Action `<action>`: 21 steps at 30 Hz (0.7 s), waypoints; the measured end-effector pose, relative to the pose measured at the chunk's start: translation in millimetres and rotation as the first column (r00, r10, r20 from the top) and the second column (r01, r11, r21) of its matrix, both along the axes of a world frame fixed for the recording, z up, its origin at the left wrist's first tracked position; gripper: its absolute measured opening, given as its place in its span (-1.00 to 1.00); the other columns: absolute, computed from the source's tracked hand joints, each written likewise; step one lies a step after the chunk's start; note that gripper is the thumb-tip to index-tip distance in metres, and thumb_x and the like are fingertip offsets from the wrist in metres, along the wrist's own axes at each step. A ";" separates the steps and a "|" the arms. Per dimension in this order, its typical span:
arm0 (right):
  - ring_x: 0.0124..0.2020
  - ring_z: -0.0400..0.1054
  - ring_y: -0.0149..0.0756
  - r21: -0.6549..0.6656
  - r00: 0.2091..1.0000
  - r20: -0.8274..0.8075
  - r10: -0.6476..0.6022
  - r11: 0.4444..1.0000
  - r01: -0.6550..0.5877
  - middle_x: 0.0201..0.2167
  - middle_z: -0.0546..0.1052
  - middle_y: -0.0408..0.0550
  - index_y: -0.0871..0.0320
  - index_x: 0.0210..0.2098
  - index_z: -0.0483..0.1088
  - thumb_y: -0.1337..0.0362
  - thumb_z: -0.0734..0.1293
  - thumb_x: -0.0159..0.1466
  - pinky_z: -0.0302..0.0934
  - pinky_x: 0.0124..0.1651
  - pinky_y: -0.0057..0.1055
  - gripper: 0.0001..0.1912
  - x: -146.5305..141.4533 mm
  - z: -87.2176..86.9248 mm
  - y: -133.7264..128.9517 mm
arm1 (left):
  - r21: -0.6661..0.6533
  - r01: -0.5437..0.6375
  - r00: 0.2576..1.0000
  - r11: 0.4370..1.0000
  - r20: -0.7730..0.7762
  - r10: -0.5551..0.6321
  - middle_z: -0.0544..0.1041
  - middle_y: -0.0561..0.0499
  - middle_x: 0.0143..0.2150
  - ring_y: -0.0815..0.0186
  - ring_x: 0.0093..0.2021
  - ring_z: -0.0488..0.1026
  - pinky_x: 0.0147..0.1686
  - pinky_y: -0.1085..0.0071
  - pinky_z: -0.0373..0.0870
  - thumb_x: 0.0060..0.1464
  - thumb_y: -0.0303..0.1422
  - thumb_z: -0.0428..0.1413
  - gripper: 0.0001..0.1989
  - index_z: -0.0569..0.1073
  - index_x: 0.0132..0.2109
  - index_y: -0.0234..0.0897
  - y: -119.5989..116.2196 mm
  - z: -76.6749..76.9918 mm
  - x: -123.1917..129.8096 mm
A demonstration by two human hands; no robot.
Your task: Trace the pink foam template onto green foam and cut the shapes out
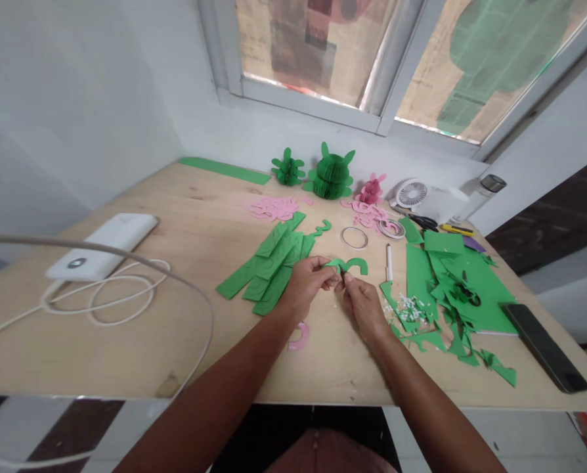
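Note:
A curved green paper cutout (pixel 358 265) is held over the middle of the table, its rounded end sticking out to the right. My left hand (pixel 313 279) pinches its left part between closed fingers. My right hand (pixel 361 295) is closed close beside it, around something small and dark that meets the paper; its exact shape is hidden by the fingers. Left of my hands lie overlapping green paper strips (pixel 268 266) with curved outlines on them. A small green cutout (pixel 323 227) rests behind my hands, and a pink curved piece (pixel 299 336) lies beside my left forearm.
Green scraps (pixel 456 328), a black phone (pixel 544 345), a white pen (pixel 389 263) and tape rolls (pixel 391 228) are on the right. Paper figures (pixel 330 172), pink cutouts (pixel 275 208) and a small fan (pixel 410 193) stand or lie behind. A white power bank (pixel 104 246) with cables is left.

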State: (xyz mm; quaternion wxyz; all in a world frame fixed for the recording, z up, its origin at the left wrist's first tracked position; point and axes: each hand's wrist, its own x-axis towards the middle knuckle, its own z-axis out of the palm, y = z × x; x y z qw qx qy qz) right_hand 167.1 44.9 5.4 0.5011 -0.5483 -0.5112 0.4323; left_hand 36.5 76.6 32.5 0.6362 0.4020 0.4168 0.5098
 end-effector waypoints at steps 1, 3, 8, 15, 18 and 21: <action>-0.60 -0.07 -0.44 -0.001 1.000 0.001 0.001 1.000 -0.001 -0.68 0.12 -0.27 0.17 -0.57 0.36 -0.15 0.27 0.21 -0.20 -0.52 -0.43 -0.48 0.2 -0.2 0.0 | -0.003 -0.002 1.000 1.000 -0.002 0.002 0.45 0.07 -0.63 0.43 -0.59 0.30 -0.52 0.47 0.21 -0.25 -0.34 0.19 -0.88 0.44 -0.51 -0.30 -0.1 0.2 -0.2; -0.61 -0.08 -0.44 -0.003 1.000 0.004 -0.001 1.000 0.001 -0.68 0.12 -0.27 0.17 -0.57 0.37 -0.15 0.27 0.21 -0.22 -0.53 -0.43 -0.49 0.6 -0.6 0.1 | -0.006 -0.008 1.000 1.000 -0.001 0.008 0.44 0.07 -0.64 0.42 -0.59 0.30 -0.52 0.47 0.21 -0.25 -0.35 0.19 -0.88 0.44 -0.51 -0.30 -0.1 0.2 -0.7; -0.63 -0.12 -0.45 -0.041 1.000 0.017 -0.009 0.999 0.010 -0.69 0.09 -0.28 0.17 -0.55 0.40 -0.17 0.27 0.21 -0.25 -0.56 -0.43 -0.48 0.4 -0.8 -0.1 | -0.008 -0.013 1.000 1.000 0.004 0.013 0.45 0.06 -0.63 0.42 -0.58 0.31 -0.52 0.47 0.21 -0.24 -0.35 0.20 -0.88 0.45 -0.52 -0.30 1.0 -1.6 -1.5; -0.61 -0.05 -0.43 -0.012 0.999 0.032 -0.019 1.000 0.019 -0.68 0.12 -0.26 0.18 -0.55 0.41 -0.19 0.26 0.19 -0.19 -0.52 -0.43 -0.46 0.9 -4.5 0.6 | -0.003 -0.034 0.999 0.999 -0.008 0.034 0.46 0.06 -0.62 0.42 -0.58 0.31 -0.51 0.48 0.21 -0.23 -0.35 0.20 -0.89 0.45 -0.52 -0.30 0.7 -0.6 -1.7; -0.61 -0.06 -0.43 -0.019 0.999 0.038 -0.025 0.999 0.026 -0.69 0.11 -0.27 0.18 -0.56 0.41 -0.19 0.26 0.19 -0.18 -0.52 -0.43 -0.46 0.9 -4.9 0.9 | -0.007 -0.040 0.999 0.999 0.006 0.040 0.46 0.06 -0.61 0.43 -0.58 0.31 -0.51 0.48 0.21 -0.24 -0.35 0.20 -0.88 0.45 -0.51 -0.30 -0.1 -0.1 -1.3; -0.60 -0.06 -0.42 -0.016 0.999 0.025 -0.028 0.999 0.029 -0.68 0.12 -0.26 0.18 -0.56 0.40 -0.19 0.26 0.19 -0.18 -0.51 -0.42 -0.45 0.6 -3.8 1.1 | -0.011 -0.025 1.000 1.000 0.017 0.025 0.47 0.06 -0.60 0.44 -0.58 0.30 -0.50 0.48 0.23 -0.24 -0.33 0.22 -0.85 0.44 -0.49 -0.31 -0.7 -0.9 0.0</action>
